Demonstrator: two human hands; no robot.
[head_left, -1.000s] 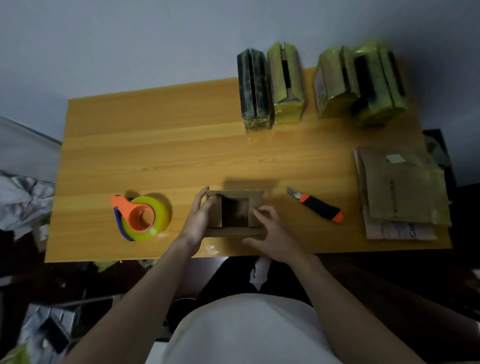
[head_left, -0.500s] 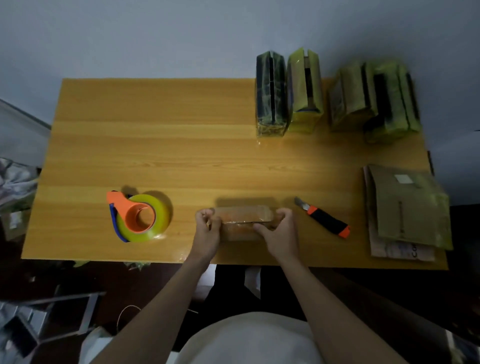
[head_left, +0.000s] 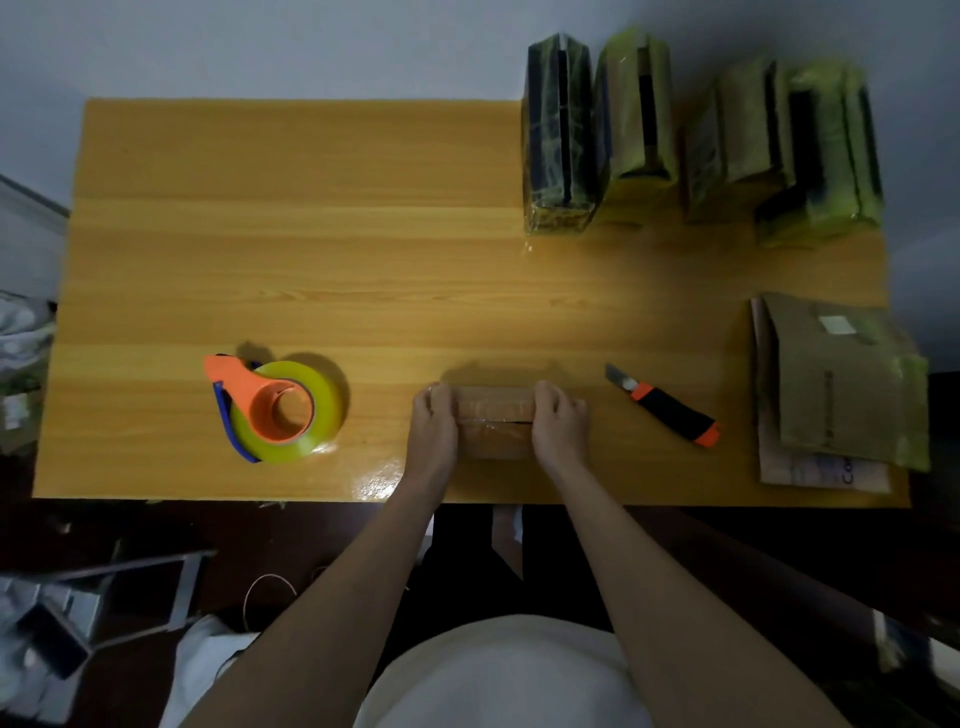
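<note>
A small brown cardboard box (head_left: 496, 421), flaps closed with glossy clear tape over the seam, sits near the middle of the table's (head_left: 311, 234) near edge. The left hand (head_left: 434, 421) grips its left end and the right hand (head_left: 558, 423) its right end, fingers curled over the top. Bare wood stretches toward the far edge. A tape dispenser (head_left: 275, 410) lies to the left and a utility knife (head_left: 670, 410) near on the right.

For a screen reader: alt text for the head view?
The left hand and right hand grip the ends of a cardboard box on a wooden table; a tape dispenser lies left of it, a utility knife right.
</note>
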